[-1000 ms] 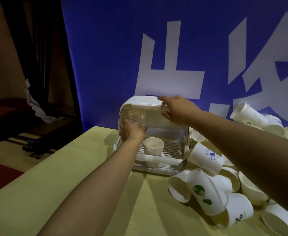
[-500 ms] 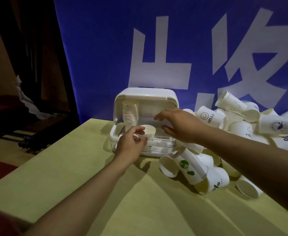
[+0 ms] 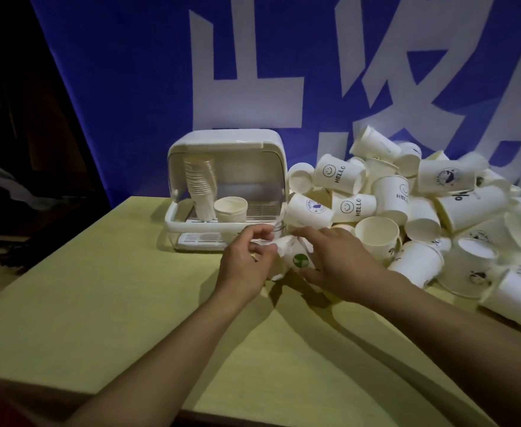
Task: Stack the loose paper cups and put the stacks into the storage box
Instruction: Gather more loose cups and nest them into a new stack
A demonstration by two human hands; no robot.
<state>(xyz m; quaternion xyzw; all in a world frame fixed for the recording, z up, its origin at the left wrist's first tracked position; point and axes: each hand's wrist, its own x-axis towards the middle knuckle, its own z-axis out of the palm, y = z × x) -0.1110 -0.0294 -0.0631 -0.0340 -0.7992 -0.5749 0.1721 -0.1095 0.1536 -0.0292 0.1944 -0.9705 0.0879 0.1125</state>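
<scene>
Head view: white plastic storage box (image 3: 227,192) with lid raised stands at desk's (image 3: 105,303) far edge; holds tall stack of nested paper cups (image 3: 200,186) and short cup stack (image 3: 231,209). White paper cup with green logo (image 3: 296,257) lies before box, left hand (image 3: 247,266) fingers pinching its rim, right hand (image 3: 336,263) fingers curled around its side. Heap of loose white paper cups (image 3: 422,217) crowds desk's right side, touching box.

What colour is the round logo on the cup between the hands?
Green, on a white cup; the head view shows it.
</scene>
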